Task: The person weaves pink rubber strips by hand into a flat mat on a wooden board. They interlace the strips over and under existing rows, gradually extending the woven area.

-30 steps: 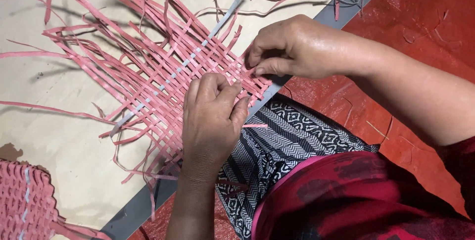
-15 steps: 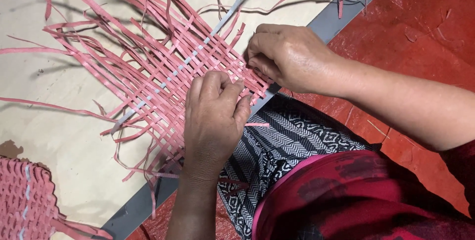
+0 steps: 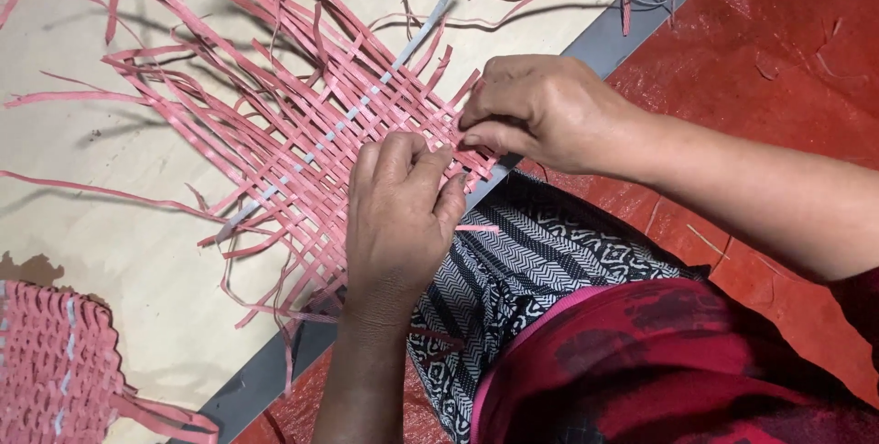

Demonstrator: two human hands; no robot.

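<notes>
Pink strips (image 3: 302,133) woven at the board's (image 3: 137,261) near edge; left hand (image 3: 403,215) presses them, right hand (image 3: 540,110) pinches one.

Loose pink strips (image 3: 183,105) sprawl across the bench (image 3: 110,224), crowding the left approach. Bare board opens below them, until the finished woven piece (image 3: 50,362) blocks the corner. Open red floor (image 3: 778,59) lies right.

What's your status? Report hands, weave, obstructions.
Left hand flat on pink weave, pressing strips. Right hand pinching a strip at the weave's near edge. Loose strip ends all round; nothing blocking.
</notes>
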